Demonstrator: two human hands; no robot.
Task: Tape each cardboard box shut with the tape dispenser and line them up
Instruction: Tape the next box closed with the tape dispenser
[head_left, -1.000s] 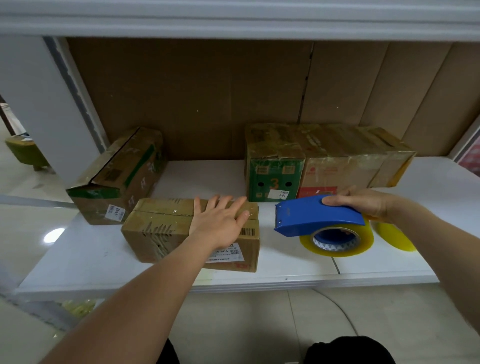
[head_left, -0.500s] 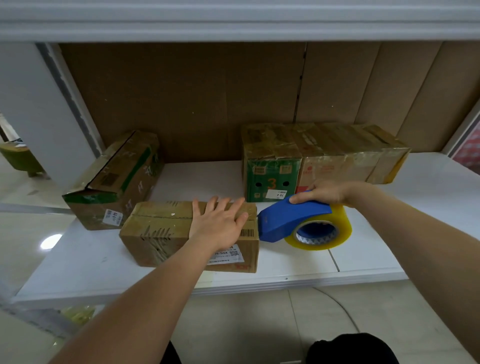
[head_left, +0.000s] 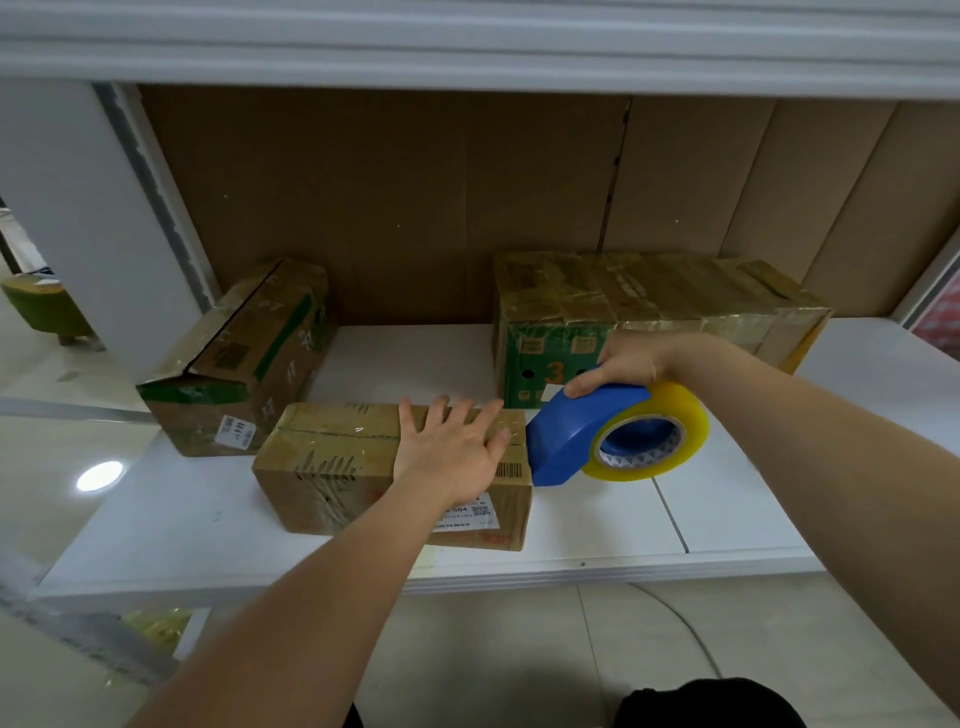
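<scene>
A small brown cardboard box lies near the front of the white shelf. My left hand presses flat on its top, fingers spread. My right hand grips the blue tape dispenser with its yellowish tape roll; the dispenser's nose touches the box's right end. A larger box with green print lies tilted at the left, its flap partly open. A row of taped boxes stands at the back right.
Brown cardboard panels line the back of the shelf. A white upper shelf edge hangs overhead. The shelf's front edge runs below the box, with tiled floor beneath.
My right hand has carried the tape dispenser leftward until its nose meets the right end of the small box. My left hand stays pressed on the box top.
</scene>
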